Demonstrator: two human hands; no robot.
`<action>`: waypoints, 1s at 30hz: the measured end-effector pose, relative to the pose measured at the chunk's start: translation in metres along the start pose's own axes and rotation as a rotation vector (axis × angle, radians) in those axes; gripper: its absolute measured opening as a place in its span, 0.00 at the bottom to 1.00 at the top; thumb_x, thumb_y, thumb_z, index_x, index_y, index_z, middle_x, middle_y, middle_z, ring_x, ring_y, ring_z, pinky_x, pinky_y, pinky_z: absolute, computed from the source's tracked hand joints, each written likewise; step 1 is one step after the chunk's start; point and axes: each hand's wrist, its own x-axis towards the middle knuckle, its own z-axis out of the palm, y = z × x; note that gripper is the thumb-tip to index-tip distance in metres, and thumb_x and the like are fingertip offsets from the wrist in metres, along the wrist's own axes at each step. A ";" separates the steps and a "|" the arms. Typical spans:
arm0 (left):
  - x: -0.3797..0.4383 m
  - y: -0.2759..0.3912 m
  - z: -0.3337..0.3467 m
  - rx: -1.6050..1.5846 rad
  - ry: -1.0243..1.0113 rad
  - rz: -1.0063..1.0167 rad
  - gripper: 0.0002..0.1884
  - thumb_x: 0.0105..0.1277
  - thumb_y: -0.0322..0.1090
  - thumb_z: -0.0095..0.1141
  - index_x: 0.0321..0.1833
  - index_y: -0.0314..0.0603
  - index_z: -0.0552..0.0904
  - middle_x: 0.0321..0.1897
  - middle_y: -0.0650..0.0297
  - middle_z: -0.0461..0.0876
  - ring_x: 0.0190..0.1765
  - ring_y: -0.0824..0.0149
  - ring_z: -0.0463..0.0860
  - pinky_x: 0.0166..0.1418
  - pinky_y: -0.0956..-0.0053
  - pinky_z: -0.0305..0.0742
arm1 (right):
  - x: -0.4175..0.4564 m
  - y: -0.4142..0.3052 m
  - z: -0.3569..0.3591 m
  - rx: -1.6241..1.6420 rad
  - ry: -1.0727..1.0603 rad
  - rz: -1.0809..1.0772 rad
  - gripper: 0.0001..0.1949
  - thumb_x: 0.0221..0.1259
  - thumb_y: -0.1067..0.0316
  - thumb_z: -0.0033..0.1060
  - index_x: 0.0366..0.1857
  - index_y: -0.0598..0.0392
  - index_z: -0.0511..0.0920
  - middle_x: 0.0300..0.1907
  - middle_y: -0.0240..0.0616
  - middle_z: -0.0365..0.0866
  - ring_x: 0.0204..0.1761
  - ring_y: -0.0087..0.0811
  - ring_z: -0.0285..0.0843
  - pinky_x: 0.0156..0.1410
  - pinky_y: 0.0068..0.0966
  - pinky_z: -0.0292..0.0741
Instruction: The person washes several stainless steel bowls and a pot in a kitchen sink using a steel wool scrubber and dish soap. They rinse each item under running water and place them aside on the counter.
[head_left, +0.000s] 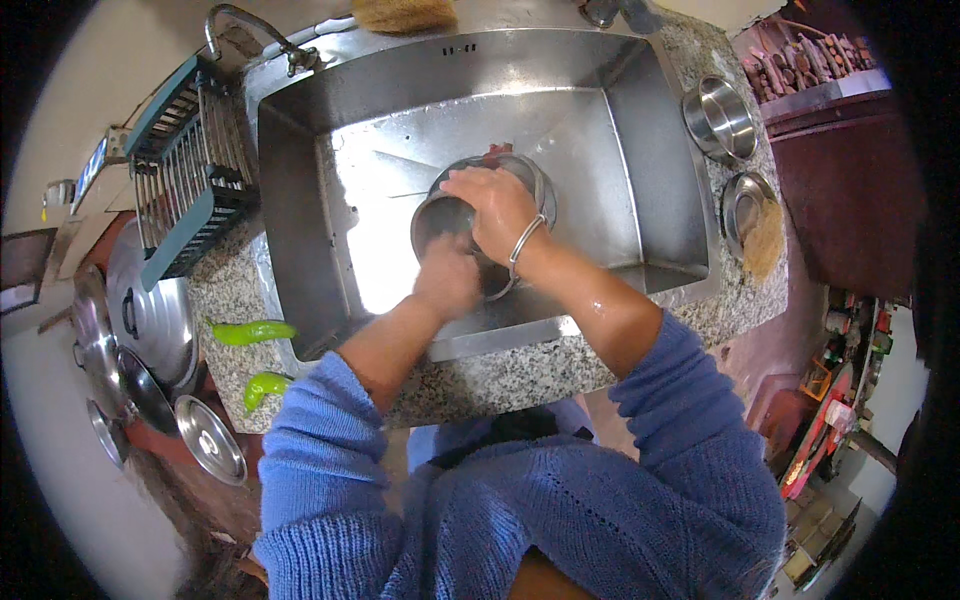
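Inside the stainless steel sink basin (667, 150), a round metal pot (433, 217) lies tilted with its mouth towards the lower left. My right hand (501, 211), with a silver bangle at the wrist, spreads over the pot's upper side and grips it. Blurred by motion, my left hand (448, 279) is at the pot's mouth, its fingers partly inside. Whether those fingers hold anything is hidden by the blur. A small red thing (498, 150) shows just beyond the pot; I cannot tell what it is.
Two green peppers (253, 332) lie on the granite counter (495, 382) at left, below a dish rack (191, 172). A faucet (300, 58) stands behind. On the right sit a steel bowl (720, 120) and a smaller dish (742, 202) with a fibrous scrubber (763, 240). Metal lids (154, 315) hang at left.
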 end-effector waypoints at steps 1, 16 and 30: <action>0.002 0.016 -0.011 -0.341 -0.016 -0.098 0.10 0.48 0.34 0.49 0.29 0.37 0.80 0.42 0.49 0.73 0.46 0.56 0.72 0.52 0.67 0.63 | -0.002 -0.002 0.001 -0.016 0.013 -0.010 0.17 0.36 0.83 0.43 0.33 0.56 0.77 0.39 0.45 0.76 0.45 0.40 0.71 0.54 0.32 0.65; 0.024 -0.011 -0.029 0.650 -0.054 0.232 0.14 0.53 0.41 0.47 0.41 0.49 0.79 0.55 0.68 0.65 0.61 0.68 0.56 0.62 0.71 0.50 | 0.002 0.007 -0.011 0.248 -0.152 0.059 0.21 0.35 0.87 0.37 0.37 0.58 0.76 0.41 0.45 0.75 0.46 0.41 0.72 0.53 0.27 0.67; 0.074 0.022 -0.010 0.109 0.087 -0.147 0.11 0.53 0.30 0.48 0.38 0.39 0.78 0.48 0.57 0.71 0.48 0.57 0.73 0.45 0.69 0.72 | -0.020 0.054 -0.020 0.552 -0.083 0.441 0.28 0.32 0.88 0.31 0.43 0.59 0.73 0.42 0.40 0.76 0.47 0.27 0.70 0.54 0.18 0.63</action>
